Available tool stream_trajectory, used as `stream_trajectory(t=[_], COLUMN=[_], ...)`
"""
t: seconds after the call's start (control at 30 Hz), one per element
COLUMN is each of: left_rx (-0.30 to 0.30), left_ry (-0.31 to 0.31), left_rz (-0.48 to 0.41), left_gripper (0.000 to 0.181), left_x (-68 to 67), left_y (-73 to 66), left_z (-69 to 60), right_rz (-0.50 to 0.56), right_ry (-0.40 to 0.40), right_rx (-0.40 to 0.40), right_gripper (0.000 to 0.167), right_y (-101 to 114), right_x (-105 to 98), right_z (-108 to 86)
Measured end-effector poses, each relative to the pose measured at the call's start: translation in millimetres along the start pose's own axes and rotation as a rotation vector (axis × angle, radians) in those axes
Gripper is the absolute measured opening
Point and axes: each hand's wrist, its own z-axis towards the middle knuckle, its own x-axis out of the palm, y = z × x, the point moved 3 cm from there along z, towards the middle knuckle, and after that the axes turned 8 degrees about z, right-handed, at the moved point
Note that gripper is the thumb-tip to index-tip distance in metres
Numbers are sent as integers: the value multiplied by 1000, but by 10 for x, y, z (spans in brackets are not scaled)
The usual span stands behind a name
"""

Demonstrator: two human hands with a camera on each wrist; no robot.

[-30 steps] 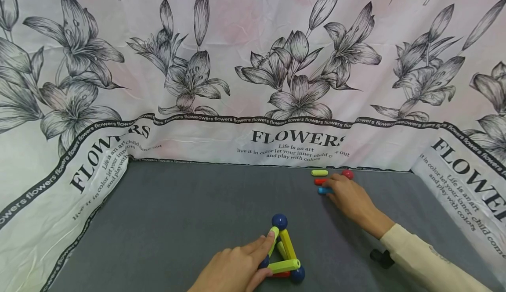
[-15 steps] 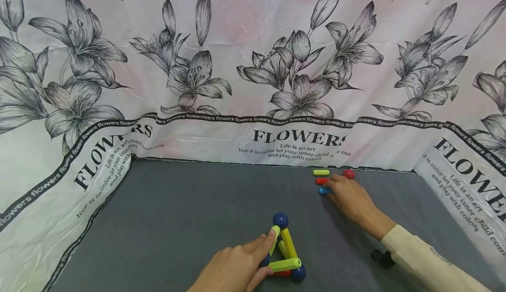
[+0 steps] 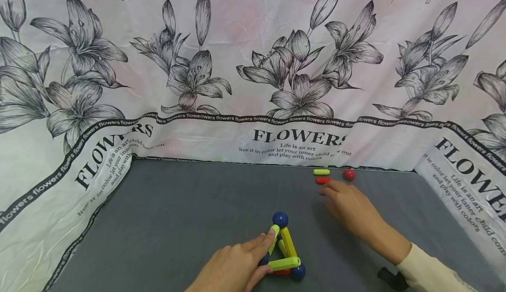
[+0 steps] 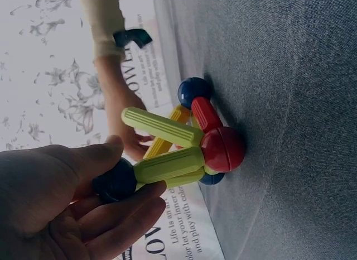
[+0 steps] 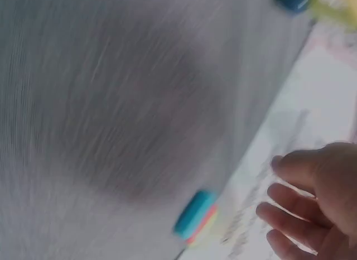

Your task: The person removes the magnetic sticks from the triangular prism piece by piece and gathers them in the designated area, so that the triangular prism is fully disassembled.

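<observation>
My left hand holds a magnetic ball-and-rod frame standing on the grey tabletop. In the left wrist view its thumb and fingers grip a dark blue ball, joined by a lime rod to a red ball at the table. A second lime rod juts from that red ball with its near end free. A yellow rod forms another side. My right hand holds nothing, its fingers loosely bent above the table. A blue rod lies apart from it, hidden by that hand in the head view.
At the back of the table lie a loose lime rod, a red rod and a loose red ball. A flower-printed cloth hangs behind and along both sides. A dark strap hangs at the right sleeve.
My right hand has drawn back from the loose rods, toward me and slightly right, leaving the blue rod behind. The left hand and the frame stay in place.
</observation>
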Motion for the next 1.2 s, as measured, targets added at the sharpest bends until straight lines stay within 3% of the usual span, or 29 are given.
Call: stream_trajectory(t=[0.27, 0.5, 0.73, 0.93, 1.2], left_rx=[9, 33, 34, 46, 37], left_ry=[-22, -38, -49, -87, -70], left_rz=[5, 1, -10, -1, -29], left_gripper=[63, 62, 62, 62, 61], left_x=[8, -20, -17, -26, -40], left_y=[9, 14, 0, -22, -15], left_z=[-42, -46, -57, -66, -66], right_rz=[190, 289, 318, 343, 286], right_ry=[-58, -22, -66, 28, 62], right_rx=[-111, -250, -407, -342, -339], right_gripper=[33, 30, 29, 41, 35], right_y=[724, 1189, 1355, 1432, 1491], right_x=[-269, -252, -5, 94, 159], right_z=[-235, -388, -424, -416, -368])
